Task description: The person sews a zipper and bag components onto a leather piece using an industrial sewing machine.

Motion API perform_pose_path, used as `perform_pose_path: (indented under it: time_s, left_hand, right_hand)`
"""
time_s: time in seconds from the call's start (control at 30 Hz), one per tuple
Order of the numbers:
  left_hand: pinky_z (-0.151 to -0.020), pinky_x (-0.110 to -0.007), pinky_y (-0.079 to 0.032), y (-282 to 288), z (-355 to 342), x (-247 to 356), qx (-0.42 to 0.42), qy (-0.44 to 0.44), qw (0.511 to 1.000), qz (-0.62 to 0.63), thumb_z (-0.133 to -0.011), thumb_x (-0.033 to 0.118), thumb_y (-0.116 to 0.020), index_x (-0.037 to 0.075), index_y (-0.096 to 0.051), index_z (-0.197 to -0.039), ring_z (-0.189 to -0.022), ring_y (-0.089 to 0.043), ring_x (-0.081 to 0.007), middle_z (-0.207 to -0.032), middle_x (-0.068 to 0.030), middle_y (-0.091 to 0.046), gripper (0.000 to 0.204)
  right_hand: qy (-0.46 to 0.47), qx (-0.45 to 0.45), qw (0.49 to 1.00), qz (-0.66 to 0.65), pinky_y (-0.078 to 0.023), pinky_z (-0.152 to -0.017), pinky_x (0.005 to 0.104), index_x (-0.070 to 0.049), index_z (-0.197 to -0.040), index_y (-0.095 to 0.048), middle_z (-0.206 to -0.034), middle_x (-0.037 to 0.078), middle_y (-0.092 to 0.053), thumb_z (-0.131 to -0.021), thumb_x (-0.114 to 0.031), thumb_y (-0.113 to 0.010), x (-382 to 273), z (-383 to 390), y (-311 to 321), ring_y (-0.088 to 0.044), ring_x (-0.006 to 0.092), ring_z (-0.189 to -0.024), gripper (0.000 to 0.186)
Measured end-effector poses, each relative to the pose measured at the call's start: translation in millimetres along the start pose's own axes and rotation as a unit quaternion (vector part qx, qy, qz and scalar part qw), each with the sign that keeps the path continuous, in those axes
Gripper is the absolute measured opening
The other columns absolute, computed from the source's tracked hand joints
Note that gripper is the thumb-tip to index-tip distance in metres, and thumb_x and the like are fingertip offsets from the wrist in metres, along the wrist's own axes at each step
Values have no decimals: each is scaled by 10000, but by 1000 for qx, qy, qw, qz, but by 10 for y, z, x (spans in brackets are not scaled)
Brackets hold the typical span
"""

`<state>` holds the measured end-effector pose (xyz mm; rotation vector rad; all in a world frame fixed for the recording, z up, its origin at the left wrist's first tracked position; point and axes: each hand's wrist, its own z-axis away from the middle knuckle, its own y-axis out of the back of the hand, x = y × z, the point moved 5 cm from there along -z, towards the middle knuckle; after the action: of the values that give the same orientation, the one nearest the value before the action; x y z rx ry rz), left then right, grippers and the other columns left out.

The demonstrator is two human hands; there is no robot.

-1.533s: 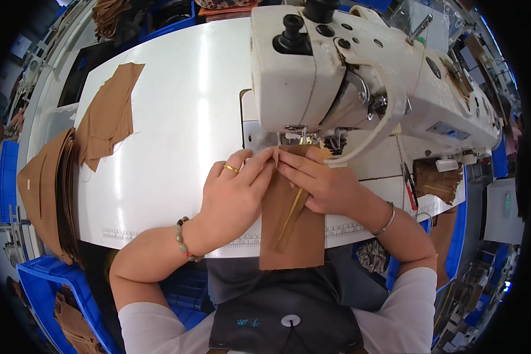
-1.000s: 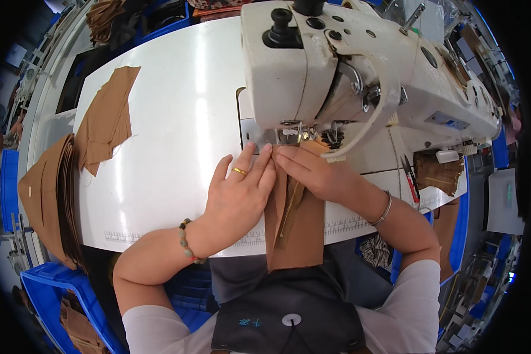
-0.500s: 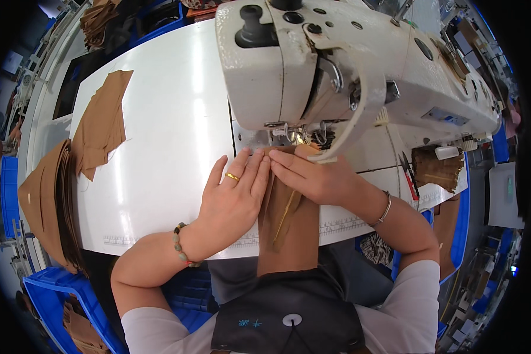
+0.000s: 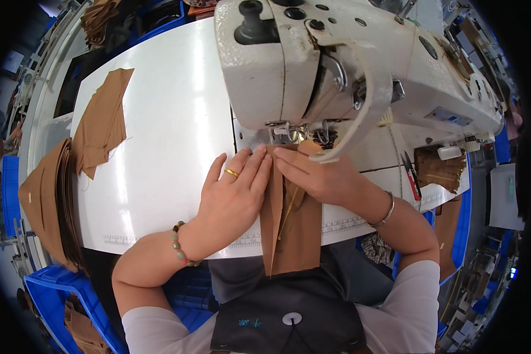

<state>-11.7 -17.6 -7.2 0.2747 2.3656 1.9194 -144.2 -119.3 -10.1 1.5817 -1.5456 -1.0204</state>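
Brown fabric strip [image 4: 290,227] lies flat on the white counter [image 4: 165,147], its top end under the sewing machine [image 4: 336,65] foot. Left hand [image 4: 233,192] and right hand [image 4: 315,174] press it with flat, released grips. Most of the strip's length hangs unsewn; further pieces [image 4: 103,121] wait aside.

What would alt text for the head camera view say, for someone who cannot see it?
Seen from above, a person's left hand and right hand press a folded brown fabric piece flat under the needle of a white sewing machine. More brown pieces lie at the left of the white table.
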Motion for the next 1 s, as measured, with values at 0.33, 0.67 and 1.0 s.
perform_pose_path:
  time_s: [0.33, 0.67, 1.0]
  left_hand:
    - [-1072, -493, -444, -59, -189, -13, 57, 17, 997, -41, -865, 107, -680, 57, -621, -1375, -1206, -615, -280, -1346, -64, -650, 516]
    - [-1086, -500, -421, -95, -244, -78, 57, 40, 998, -5, -902, 112, -657, 64, -621, -1384, -1212, -608, -290, -1357, -59, -648, 485]
    - [-1096, -470, -443, 165, 490, 653, -9, -59, 998, -34, -842, 131, -660, 16, -675, -1313, -1250, -615, -267, -1375, -144, -665, 485]
  right_hand:
    - [-20, 76, 996, 37, -484, -671, 357, -111, -1040, -716, -918, 38, -701, -816, -124, -677, 231, 37, -88, -609, 199, -696, 228]
    - [-111, 123, 984, -71, -514, -664, 370, -125, -948, -744, -805, 33, -640, -799, -133, -697, 393, 36, -121, -629, 232, -766, 157]
    - [-30, -37, 999, -19, -542, -881, 410, -115, -1229, -693, -1217, 112, -690, -865, -156, -630, 114, 20, 48, -654, 278, -1014, 372]
